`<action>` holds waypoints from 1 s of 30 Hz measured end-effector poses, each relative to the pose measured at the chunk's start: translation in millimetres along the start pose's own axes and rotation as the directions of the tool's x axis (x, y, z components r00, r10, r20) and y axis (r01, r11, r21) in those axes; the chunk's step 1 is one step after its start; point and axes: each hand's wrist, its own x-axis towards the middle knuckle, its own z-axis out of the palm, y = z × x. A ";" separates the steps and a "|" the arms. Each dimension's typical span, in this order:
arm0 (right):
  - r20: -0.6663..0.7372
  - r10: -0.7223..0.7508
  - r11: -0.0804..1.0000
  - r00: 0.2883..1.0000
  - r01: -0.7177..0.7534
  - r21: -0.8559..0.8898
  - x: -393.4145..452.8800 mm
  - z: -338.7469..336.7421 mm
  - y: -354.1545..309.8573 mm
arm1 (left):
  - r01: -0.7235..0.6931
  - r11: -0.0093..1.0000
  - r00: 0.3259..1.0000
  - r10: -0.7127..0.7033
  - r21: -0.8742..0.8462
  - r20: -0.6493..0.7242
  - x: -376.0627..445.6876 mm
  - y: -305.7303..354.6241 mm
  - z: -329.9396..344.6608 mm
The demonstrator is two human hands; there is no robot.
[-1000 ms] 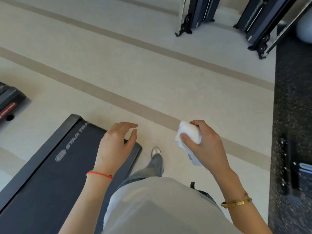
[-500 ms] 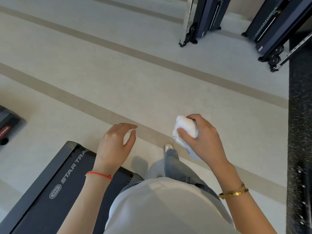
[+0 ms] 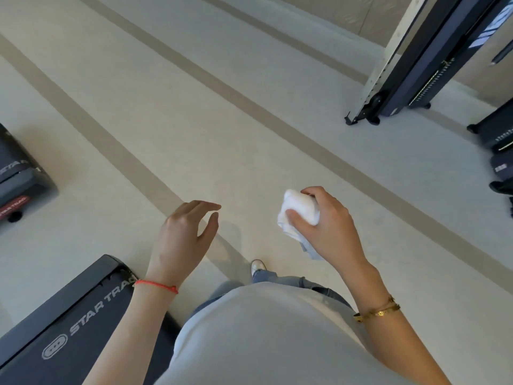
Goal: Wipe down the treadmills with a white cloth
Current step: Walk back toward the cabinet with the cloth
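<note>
- Head view, looking straight down past a grey shirt (image 3: 258,337) at both hands held out over the floor (image 3: 194,120).
- Right hand (image 3: 330,226) raised in mid-air, fingers (image 3: 311,191) curled over the top of the white cloth (image 3: 301,208), thumb pressed against its near face. Clenched firmly on the wad.
- White cloth bunched into a tight ball inside those fingers, a loose tail hanging out below the palm. Clear of every machine, touching nothing but the hand.
- Gold bracelet (image 3: 377,311) on the right wrist.
- Left hand (image 3: 183,240) hovering palm down, fingers (image 3: 202,207) relaxed and slightly bent, thumb spread apart from them. Released, grasping nothing.
- Red string bracelet (image 3: 156,285) round the left wrist.
- Dark treadmill deck (image 3: 69,329) with STAR TRAC lettering below and behind the left fingers, its end corner just beside the wrist in the picture, lower down on the floor. No contact with either hand.
- Second treadmill end (image 3: 19,179) with a red label far out to the left of the left fingers, well apart.
- Folded upright machine (image 3: 410,65) on small wheels well beyond the right fingers, at the top right; more dark equipment (image 3: 497,134) at the right edge.
- Pale floor crossed by tan stripes running diagonally under both hands.
- One light shoe (image 3: 257,265) and a jeans leg (image 3: 280,280) showing between the two hands, below the fingertips, on the floor.
</note>
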 end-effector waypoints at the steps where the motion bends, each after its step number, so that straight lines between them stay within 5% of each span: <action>1: 0.015 -0.021 1.000 1.000 0.021 -0.006 23.7 -1.4 -0.9 | 0.019 1.000 1.000 -0.019 0.001 -0.007 17.3 -0.4 1.9; 14: 0.164 -0.131 0.991 0.978 0.130 0.013 296.6 52.5 -20.2 | 0.251 0.968 0.964 -0.251 -0.003 -0.089 239.0 -67.2 25.7; 30: 0.100 -0.132 0.990 0.986 0.126 0.057 662.1 109.5 -117.5 | 0.193 0.979 0.980 -0.190 0.057 -0.062 603.7 -199.1 -6.5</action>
